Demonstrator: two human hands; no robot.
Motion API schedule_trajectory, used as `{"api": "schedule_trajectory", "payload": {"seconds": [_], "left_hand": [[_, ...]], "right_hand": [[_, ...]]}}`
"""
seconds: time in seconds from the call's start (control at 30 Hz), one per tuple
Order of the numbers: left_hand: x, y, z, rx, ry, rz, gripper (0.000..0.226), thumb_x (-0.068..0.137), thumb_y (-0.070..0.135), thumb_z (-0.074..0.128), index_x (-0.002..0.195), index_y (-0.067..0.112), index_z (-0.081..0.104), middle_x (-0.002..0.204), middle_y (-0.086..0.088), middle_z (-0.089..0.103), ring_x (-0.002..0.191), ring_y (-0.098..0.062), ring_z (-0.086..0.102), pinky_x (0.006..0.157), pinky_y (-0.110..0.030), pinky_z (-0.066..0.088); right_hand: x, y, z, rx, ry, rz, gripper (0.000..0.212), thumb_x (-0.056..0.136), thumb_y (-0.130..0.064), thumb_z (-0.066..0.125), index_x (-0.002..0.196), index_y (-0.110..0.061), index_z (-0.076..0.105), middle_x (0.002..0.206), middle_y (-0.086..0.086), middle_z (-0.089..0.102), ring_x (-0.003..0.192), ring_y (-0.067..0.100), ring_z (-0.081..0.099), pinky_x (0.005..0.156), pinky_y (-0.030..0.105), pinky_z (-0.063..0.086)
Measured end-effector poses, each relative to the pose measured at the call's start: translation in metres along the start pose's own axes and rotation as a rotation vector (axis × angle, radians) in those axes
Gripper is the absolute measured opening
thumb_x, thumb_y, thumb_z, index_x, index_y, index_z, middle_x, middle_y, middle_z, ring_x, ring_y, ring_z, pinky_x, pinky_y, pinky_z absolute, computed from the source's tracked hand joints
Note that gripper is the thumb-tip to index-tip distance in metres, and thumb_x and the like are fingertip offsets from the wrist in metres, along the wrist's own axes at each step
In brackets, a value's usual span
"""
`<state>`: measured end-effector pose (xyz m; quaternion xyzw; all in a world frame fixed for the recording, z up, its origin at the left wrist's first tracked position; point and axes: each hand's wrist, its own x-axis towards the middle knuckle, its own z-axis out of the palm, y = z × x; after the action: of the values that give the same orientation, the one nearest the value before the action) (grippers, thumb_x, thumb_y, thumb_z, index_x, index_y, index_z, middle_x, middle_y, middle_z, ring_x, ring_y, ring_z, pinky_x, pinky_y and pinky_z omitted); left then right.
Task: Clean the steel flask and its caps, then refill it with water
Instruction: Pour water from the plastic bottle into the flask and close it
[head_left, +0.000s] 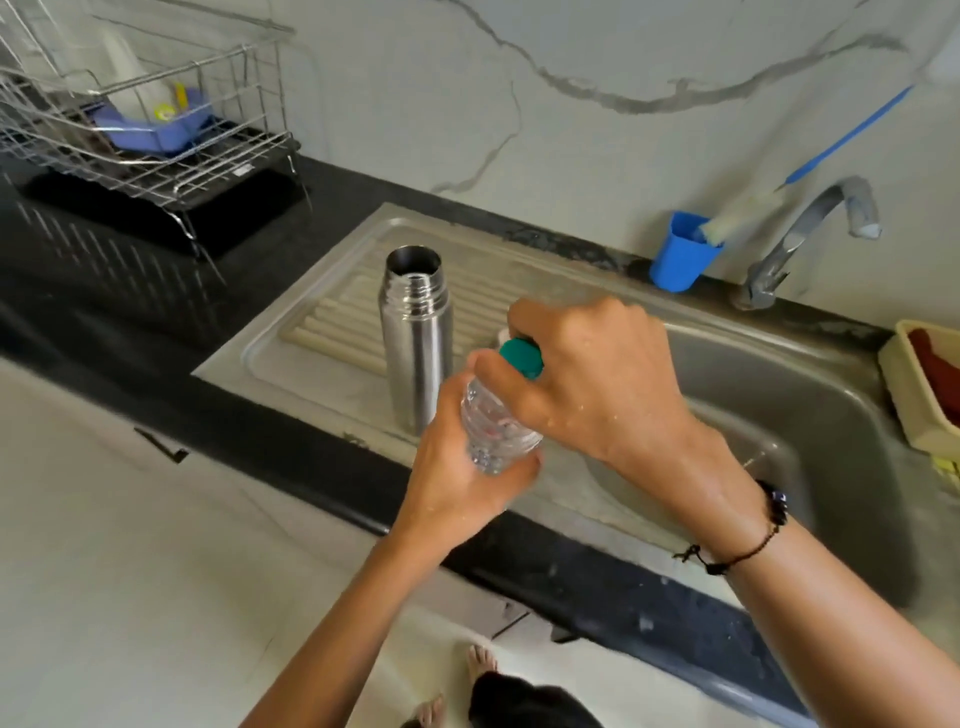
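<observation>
The steel flask (414, 332) stands upright and uncapped on the ribbed draining board (322, 332) of the sink. A steel cap (414, 260) stands just behind its neck. In front of it, my left hand (462, 483) grips a clear plastic water bottle (496, 421) around its body, tilted over the sink's front edge. My right hand (597, 379) grips the bottle's teal cap (522, 357) with curled fingers. A small white thing shows behind my right fingers; I cannot tell what it is.
The steel sink basin (779, 415) lies to the right, with a tap (810, 234) behind it. A blue cup (680, 252) holds a bottle brush. A wire dish rack (145, 130) stands at the back left. A cream tray (914, 395) sits at the right edge.
</observation>
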<state>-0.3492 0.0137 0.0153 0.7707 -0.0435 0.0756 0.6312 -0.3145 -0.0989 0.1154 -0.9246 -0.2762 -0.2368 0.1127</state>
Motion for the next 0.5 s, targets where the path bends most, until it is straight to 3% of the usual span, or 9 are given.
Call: {"api": "schedule_trajectory", "payload": {"seconds": [0.13, 0.2, 0.33, 0.5], "left_hand": [[-0.008, -0.009, -0.011, 0.04, -0.054, -0.055, 0.069, 0.072, 0.016, 0.081, 0.11, 0.049, 0.034, 0.094, 0.011, 0.064, 0.086, 0.006, 0.063, 0.067, -0.011, 0.051], [-0.01, -0.014, -0.012, 0.053, -0.075, -0.093, 0.063, 0.073, 0.017, 0.079, 0.106, 0.048, 0.035, 0.089, 0.012, 0.063, 0.08, 0.01, 0.062, 0.06, -0.006, 0.048], [-0.013, -0.025, -0.011, 0.06, -0.098, -0.117, 0.058, 0.073, 0.018, 0.078, 0.112, 0.034, 0.039, 0.09, 0.008, 0.062, 0.079, 0.0, 0.063, 0.06, -0.011, 0.051], [-0.009, -0.033, -0.008, 0.055, -0.085, -0.146, 0.065, 0.07, 0.018, 0.08, 0.108, 0.047, 0.036, 0.096, 0.013, 0.06, 0.085, 0.005, 0.061, 0.064, -0.01, 0.051]], "right_hand": [[-0.007, -0.013, 0.014, -0.033, -0.047, 0.039, 0.04, 0.08, -0.048, 0.045, 0.058, -0.015, 0.043, 0.041, -0.01, 0.022, 0.033, 0.012, 0.022, 0.042, 0.015, 0.018], [-0.01, -0.014, 0.018, -0.065, -0.074, 0.045, 0.043, 0.081, -0.051, 0.042, 0.057, -0.015, 0.044, 0.042, -0.008, 0.027, 0.033, 0.016, 0.028, 0.041, 0.017, 0.023], [-0.014, -0.014, 0.024, -0.04, -0.12, 0.023, 0.045, 0.083, -0.047, 0.04, 0.059, -0.011, 0.053, 0.05, -0.007, 0.034, 0.041, 0.018, 0.035, 0.041, 0.02, 0.025], [-0.015, -0.015, 0.023, -0.004, -0.112, -0.098, 0.036, 0.084, -0.032, 0.04, 0.068, -0.005, 0.057, 0.058, 0.001, 0.043, 0.05, 0.023, 0.042, 0.04, 0.029, 0.036]]}}
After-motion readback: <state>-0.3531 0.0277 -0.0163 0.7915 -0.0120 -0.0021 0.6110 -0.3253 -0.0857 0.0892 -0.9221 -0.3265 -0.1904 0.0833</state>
